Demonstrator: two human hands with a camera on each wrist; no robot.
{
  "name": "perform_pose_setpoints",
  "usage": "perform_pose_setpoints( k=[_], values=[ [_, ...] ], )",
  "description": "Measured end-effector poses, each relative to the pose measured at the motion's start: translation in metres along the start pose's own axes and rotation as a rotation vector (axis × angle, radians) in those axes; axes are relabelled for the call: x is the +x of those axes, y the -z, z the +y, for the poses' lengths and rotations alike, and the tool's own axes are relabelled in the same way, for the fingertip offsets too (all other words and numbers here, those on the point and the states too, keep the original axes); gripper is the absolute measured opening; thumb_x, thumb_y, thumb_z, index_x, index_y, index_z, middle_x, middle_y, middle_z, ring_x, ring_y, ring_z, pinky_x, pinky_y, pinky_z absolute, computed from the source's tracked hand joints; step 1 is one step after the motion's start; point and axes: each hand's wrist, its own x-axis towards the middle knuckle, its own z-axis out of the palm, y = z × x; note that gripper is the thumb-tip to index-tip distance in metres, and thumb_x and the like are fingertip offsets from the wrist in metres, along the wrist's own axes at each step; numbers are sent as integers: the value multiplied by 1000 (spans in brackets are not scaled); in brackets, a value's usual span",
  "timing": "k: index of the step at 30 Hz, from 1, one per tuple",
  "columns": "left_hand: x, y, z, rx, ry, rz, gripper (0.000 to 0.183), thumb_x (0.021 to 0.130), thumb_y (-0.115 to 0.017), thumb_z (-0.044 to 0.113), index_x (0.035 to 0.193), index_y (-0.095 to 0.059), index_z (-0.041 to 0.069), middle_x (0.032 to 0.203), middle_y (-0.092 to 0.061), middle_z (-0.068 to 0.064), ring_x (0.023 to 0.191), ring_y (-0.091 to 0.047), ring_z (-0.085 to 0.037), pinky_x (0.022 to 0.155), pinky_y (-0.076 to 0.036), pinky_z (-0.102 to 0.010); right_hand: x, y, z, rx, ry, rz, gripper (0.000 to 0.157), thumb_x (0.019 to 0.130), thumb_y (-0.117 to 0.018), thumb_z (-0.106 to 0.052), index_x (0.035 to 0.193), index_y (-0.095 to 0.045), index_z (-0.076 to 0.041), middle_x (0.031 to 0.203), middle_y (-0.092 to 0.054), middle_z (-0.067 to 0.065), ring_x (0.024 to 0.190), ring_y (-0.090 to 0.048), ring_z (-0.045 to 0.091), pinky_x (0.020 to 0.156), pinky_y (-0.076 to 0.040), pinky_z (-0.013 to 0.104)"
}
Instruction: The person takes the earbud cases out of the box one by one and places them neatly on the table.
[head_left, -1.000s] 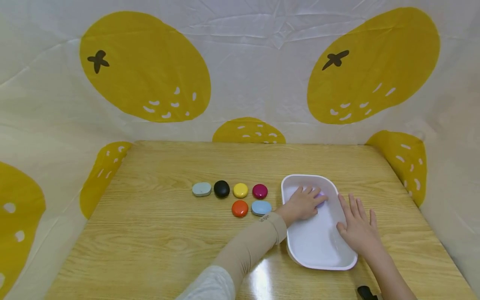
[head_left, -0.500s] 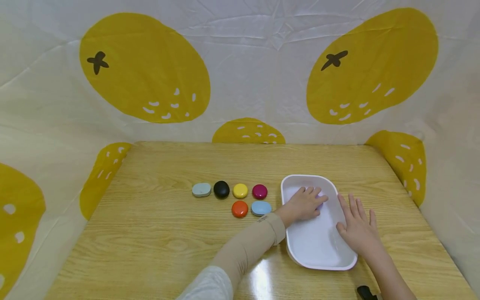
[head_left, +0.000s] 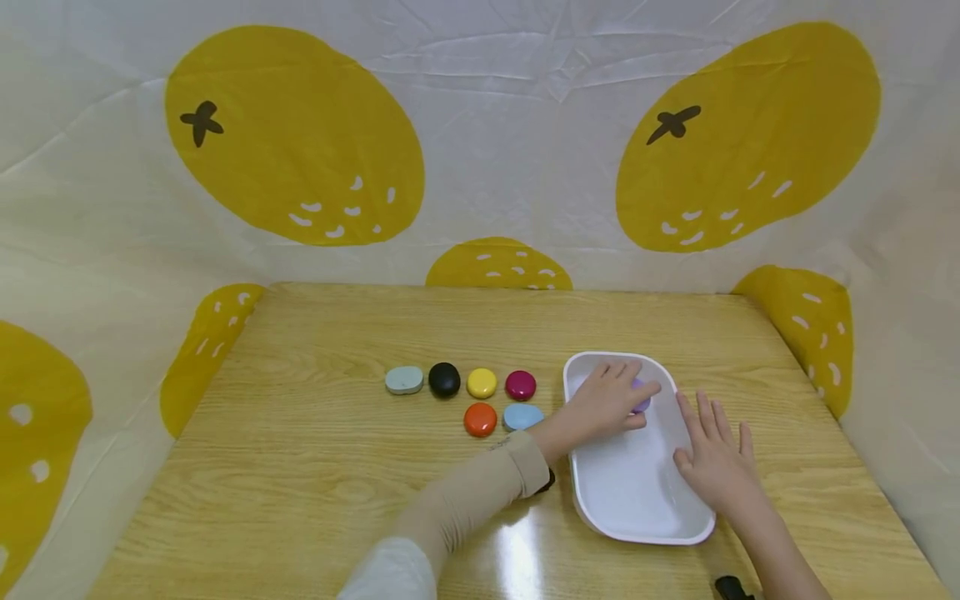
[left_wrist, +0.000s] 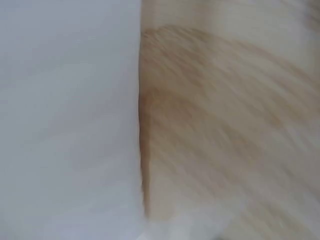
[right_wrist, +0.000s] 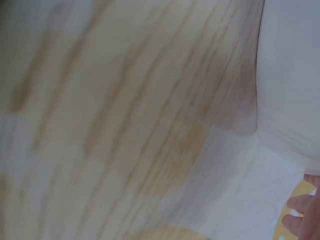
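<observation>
A white plastic tub stands on the wooden table, right of centre. My left hand reaches inside its far half, thumb and fingers around a small purple rounded piece that is partly covered by a finger. At the tub's right rim my right hand rests with straight, spread fingers. The tub's outer wall fills one side of the left wrist view, and the same tub shows in the right wrist view.
Left of the tub lie several smooth pieces: grey-green, black, yellow, magenta, orange and light blue. A printed cloth hangs behind the table.
My left hand has risen a little and its forearm has shifted left. More of the purple piece shows between the fingers. My right hand stays at the rim.
</observation>
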Motion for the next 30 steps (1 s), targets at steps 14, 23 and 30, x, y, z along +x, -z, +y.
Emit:
perform_pose_setpoints(
  k=[14, 23, 30],
  values=[
    [-84, 40, -25, -37, 33, 33, 34, 85, -52, 39, 118, -49, 30, 109, -44, 0, 97, -43, -15, 91, -35, -33, 1, -1, 1, 9, -1, -12, 76, 88, -46, -18, 147, 1, -13, 150, 4, 23, 136, 9, 40, 98, 11, 64],
    [-138, 35, -55, -91, 151, 67, 36, 82, -57, 33, 117, -55, 25, 114, -48, -7, 101, -46, -22, 88, -38, -38, 0, 0, 1, 18, -5, -29, 76, 89, -46, -18, 147, 2, -13, 150, 6, 22, 135, 11, 39, 98, 14, 63],
    [-177, 30, -84, -169, 278, 95, 35, 80, -62, 27, 114, -55, 19, 110, -49, -13, 94, -45, -26, 82, -39, -41, 1, 0, 2, 14, -4, -22, 77, 89, -47, -18, 147, 3, -14, 150, 6, 21, 136, 8, 41, 98, 10, 64]
  ],
)
